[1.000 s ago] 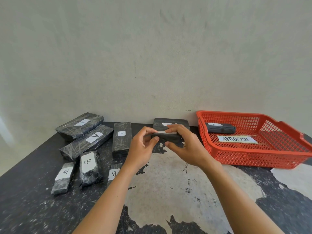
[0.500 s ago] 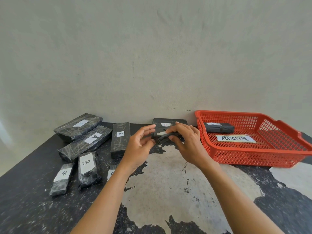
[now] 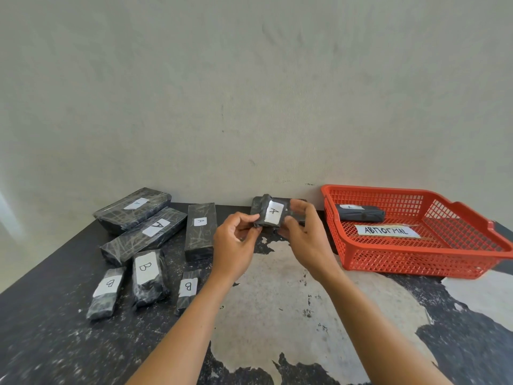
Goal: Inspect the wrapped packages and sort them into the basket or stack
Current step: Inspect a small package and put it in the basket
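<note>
Likely makeshift sorting station: worn, paint-chipped tabletop [image 3: 277, 287] against bare plaster wall [image 3: 249, 93]; lettered wrapped packages [image 3: 144, 234]; labelled red basket [image 3: 416, 259].

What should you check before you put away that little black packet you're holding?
1. Both hands grip it: left hand and right hand pinch the small black wrapped packet - ok.
2. Label readable: white tag shows "A" - ok.
3. Wrapping undamaged: looks crumpled, back hidden - cannot tell.
4. Room in the red plastic basket: one dark packet inside, much floor bare - ok.
5. Stack spot: black package behind the hands, mostly hidden - cannot tell.
</note>
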`<state>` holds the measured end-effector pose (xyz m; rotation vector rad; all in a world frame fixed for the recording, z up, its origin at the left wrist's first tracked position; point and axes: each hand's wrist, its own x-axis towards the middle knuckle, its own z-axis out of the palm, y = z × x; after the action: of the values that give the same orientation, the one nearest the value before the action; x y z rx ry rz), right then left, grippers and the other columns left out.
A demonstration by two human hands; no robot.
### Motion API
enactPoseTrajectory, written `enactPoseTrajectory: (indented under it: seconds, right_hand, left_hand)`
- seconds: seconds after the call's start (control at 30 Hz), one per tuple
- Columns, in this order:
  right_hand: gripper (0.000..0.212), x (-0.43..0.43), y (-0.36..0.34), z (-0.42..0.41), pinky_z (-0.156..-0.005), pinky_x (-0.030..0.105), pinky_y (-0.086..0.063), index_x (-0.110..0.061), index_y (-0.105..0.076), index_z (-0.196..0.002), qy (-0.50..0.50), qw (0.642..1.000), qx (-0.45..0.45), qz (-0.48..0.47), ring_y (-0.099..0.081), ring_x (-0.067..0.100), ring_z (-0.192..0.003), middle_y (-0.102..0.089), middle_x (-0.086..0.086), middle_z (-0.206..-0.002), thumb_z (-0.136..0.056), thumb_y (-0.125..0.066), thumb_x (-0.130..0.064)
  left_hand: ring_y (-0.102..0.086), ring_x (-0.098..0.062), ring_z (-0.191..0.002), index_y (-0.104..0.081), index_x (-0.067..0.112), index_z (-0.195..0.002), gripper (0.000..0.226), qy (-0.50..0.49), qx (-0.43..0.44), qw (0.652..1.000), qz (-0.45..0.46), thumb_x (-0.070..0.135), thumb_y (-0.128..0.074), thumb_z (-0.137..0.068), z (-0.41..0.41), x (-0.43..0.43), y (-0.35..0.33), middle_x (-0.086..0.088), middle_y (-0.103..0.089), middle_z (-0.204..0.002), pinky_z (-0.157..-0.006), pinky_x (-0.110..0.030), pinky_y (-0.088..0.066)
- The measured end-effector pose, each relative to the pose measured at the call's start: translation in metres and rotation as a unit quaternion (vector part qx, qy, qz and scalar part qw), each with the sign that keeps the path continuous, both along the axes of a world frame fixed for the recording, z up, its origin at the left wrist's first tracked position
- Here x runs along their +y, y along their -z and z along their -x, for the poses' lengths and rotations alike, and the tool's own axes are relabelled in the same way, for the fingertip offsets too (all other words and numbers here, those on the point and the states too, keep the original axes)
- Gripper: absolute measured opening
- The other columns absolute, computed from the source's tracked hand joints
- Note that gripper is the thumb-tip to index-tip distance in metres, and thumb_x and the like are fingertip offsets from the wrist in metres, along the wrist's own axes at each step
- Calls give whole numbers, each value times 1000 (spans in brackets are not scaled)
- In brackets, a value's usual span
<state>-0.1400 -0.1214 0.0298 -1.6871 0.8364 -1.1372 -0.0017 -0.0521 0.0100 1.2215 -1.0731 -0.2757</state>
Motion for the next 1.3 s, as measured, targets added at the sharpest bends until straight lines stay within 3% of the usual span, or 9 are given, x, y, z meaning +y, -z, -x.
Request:
enactPoseTrajectory:
  seconds: [0.13, 0.27, 0.37, 0.5, 0.67, 0.8, 1.0, 1.23, 1.3]
  right_hand:
    - [37, 7, 2, -2, -82, 29, -59, -17, -49, -130, -18, 998, 1, -68, -68, 13, -96, -64, 0, -115, -97, -59, -29]
    - [32, -4, -5, 10, -86, 39, -58, -23, -54, -125, 18, 998, 31, -43, -66, 17, -100, -63, 1, -115, -94, -63, -24]
    - [32, -14, -27, 29, -73, 27, -59, -21, -54, -126, 41, 997, 68, -2, -66, 12, -96, -63, -1, -114, -96, -60, -30]
    - [52, -39, -52, 60, -78, 35, -60, -21, -57, -120, 79, 991, 100, 30, -68, 14, -93, -66, -3, -106, -82, -69, -55]
    - [43, -82, -74, 103, -60, 30, -60, -15, -56, -115, 78, 992, 101, -1, -69, 18, -88, -67, 3, -104, -81, -79, -24]
    - [44, -133, -64, 131, -62, 29, -58, -16, -55, -120, 88, 951, 282, 95, -66, 20, -89, -66, 5, -107, -81, -76, -20]
    - [47, -186, -37, 144, -71, 42, -61, -30, -48, -121, -65, 834, 536, 112, -67, 23, -87, -60, 2, -120, -83, -71, -15]
    - [49, -215, -20, 129, -82, 32, -54, -34, -49, -128, -124, 806, 565, 126, -58, 16, -101, -54, -4, -126, -86, -68, -17]
    - [48, -218, -16, 127, -94, 36, -48, -33, -50, -132, -119, 793, 576, 157, -52, 18, -113, -50, -4, -131, -88, -66, -20]
  left_hand:
    - [-71, -9, -88, -64, 25, -93, 29, -5, -2, 1000, -4, -1, -73, -83, 9, 1, 3, -1, -71, -94, -80, -24, -57]
    - [-70, -8, -94, -58, 20, -100, 35, 61, 27, 998, -2, -4, -73, -82, 23, 1, -1, -1, -68, -101, -83, -20, -55]
    - [-67, -7, -102, -54, 22, -102, 35, 94, 9, 995, 0, -10, -59, -88, 38, -8, -11, -2, -65, -107, -89, -21, -53]
    - [-65, -13, -111, -47, 17, -99, 35, 131, -20, 991, -3, -17, -39, -90, 59, -39, -32, -6, -63, -110, -96, -24, -52]
    - [-63, -12, -110, -47, 19, -101, 31, 141, -94, 984, -53, -9, -43, -89, 77, -79, -48, -2, -63, -110, -96, -27, -50]
    - [-57, -10, -110, -57, 14, -108, 16, 105, -221, 963, -110, 7, -55, -93, 67, -100, -46, 3, -62, -113, -93, -22, -44]
    - [-54, -9, -107, -58, 19, -110, 16, 86, -303, 933, -175, 14, -57, -94, 46, -110, -31, 3, -60, -113, -93, -24, -43]
    - [-55, -8, -107, -58, 19, -114, 18, 77, -331, 920, -197, 20, -57, -96, 40, -114, -18, 3, -60, -118, -86, -19, -36]
    - [-54, -1, -91, -59, 19, -114, 18, 76, -333, 919, -198, 20, -58, -96, 39, -115, -16, 3, -60, -119, -77, -14, -37]
